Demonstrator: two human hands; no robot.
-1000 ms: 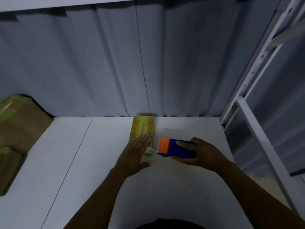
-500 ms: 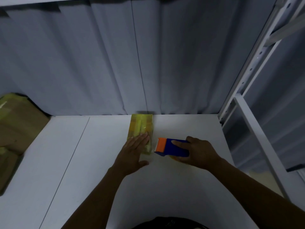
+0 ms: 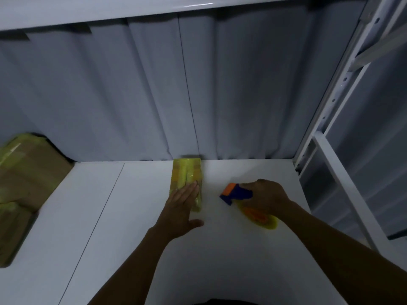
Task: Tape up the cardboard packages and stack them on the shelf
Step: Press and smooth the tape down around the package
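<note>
Left hand (image 3: 181, 206) flat on package (image 3: 187, 172)

Single view here, worn on the head, looking forward and steeply down onto the white shelf board (image 3: 220, 249); it sits close, both forearms entering from the bottom edge, left hand (image 3: 182, 205) and right hand (image 3: 268, 199) just below centre; the wide angle bows the grey panelled wall (image 3: 154, 95) across the upper half; the upper shelf (image 3: 88, 12) clips the top edge; the white upright (image 3: 339, 89) slants down the right side; the cardboard packages (image 3: 26, 172) are cut off at the left edge.
</note>
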